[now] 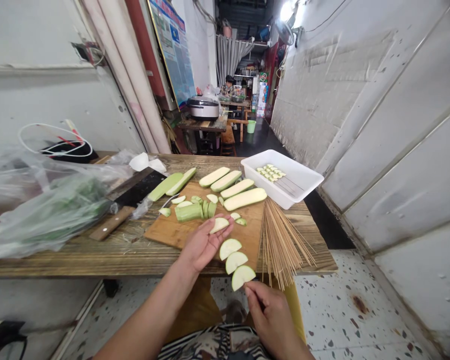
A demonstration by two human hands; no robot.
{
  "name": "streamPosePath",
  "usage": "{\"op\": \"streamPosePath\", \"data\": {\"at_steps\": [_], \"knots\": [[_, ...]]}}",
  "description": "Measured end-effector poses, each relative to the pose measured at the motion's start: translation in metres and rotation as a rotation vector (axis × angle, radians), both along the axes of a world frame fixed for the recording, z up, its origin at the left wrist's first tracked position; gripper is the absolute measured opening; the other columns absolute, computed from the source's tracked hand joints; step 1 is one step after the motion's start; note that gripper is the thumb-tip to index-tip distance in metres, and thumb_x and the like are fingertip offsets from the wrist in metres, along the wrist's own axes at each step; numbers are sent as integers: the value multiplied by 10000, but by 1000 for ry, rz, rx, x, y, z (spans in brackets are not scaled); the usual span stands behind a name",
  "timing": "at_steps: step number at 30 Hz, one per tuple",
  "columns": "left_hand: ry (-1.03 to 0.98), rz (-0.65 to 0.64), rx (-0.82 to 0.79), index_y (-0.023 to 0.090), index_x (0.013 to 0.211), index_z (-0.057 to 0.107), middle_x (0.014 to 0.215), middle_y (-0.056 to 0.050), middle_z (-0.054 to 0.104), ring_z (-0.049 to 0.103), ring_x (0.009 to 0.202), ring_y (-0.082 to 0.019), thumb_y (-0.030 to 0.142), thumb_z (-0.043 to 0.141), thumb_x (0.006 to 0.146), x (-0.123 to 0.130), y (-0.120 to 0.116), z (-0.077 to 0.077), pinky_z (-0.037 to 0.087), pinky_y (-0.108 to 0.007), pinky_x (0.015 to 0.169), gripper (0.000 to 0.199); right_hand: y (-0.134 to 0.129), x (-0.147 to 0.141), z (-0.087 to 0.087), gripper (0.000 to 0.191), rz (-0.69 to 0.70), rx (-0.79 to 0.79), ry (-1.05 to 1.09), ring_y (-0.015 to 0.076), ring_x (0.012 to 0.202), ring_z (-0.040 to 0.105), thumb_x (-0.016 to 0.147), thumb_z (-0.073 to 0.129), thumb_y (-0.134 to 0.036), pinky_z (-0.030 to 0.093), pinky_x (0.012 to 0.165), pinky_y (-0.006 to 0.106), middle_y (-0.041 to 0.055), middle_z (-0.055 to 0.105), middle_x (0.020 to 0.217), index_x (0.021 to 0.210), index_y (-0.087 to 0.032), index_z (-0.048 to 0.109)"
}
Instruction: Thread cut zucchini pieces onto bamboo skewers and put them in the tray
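Note:
My left hand [199, 248], palm up, holds a half-round zucchini slice [219, 225] against its fingers over the cutting board [168, 233]. Three larger pale slices [236, 261] with green rims hang in a row on a skewer, whose lower end my right hand [272, 312] pinches just in front of the board. Most of the skewer is hidden by the slices. On the board, just beyond my left hand, lies a partly sliced zucchini piece [188, 212] with loose slices around it. Several halved zucchinis [245, 199] rest along the board's far side.
Bare bamboo skewers [281, 240] fan out at the board's right. Behind them a white plastic bin [300, 176] holds finished zucchini skewers. A cleaver [112, 223] and plastic bags of greens [78, 200] lie at left. A person [228, 86] sits far back.

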State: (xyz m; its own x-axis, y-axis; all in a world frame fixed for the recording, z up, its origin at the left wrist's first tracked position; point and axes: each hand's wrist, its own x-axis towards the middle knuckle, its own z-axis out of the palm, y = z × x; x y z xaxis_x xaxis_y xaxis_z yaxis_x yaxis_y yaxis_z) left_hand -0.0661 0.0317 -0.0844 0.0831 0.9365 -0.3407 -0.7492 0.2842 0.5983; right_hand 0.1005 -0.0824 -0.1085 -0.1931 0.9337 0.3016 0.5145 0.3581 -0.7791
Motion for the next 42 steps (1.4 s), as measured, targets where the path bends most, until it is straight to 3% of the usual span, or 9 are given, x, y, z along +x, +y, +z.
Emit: {"op": "streamPosePath", "data": {"at_steps": [14,23,26,29,34,38,42], "knots": [[69,-42,78,36,925,632,1003,-191,682,636,985,-251,79,479,821,4,-6,7,465,-399,954,190,-1,0,4,284,14,-26,-1,130,536,539,928,382,-231,378,524,197,18,590,626,795,-159,622],[47,-56,6,54,972,619,1041,-181,673,641,976,-249,90,473,826,10,-9,13,496,-392,905,209,1,-1,5,284,-28,38,0,127,517,565,923,400,-225,400,517,188,23,624,615,796,-161,645],[-28,-73,-10,51,988,612,1041,-191,670,634,989,-273,157,430,863,9,-7,16,498,-443,890,245,2,-1,5,279,-39,56,19,129,531,581,921,404,-228,413,520,185,27,640,633,816,-161,654],[-81,-43,-21,57,1009,609,1009,-185,682,634,986,-286,214,407,880,10,-5,16,507,-471,867,287,2,-2,7,287,-40,68,15,124,507,559,921,404,-235,409,503,181,16,612,599,800,-159,653],[-155,43,-115,79,926,631,936,-156,701,636,982,-290,150,487,805,13,-3,14,517,-464,856,201,1,-2,7,274,-36,70,57,117,498,553,912,416,-228,409,495,170,11,601,588,810,-144,656],[-236,21,-163,107,750,604,964,-187,686,643,961,-284,251,465,845,13,-4,16,518,-464,844,222,0,-3,2,260,-12,63,78,118,511,566,904,426,-222,417,505,169,13,623,608,803,-152,655],[-116,3,-111,119,850,616,856,-140,698,674,777,-213,359,409,889,14,-7,18,547,-400,776,319,-2,-2,0,257,-15,61,44,115,495,552,907,422,-232,416,496,171,10,616,601,800,-159,645]]}}
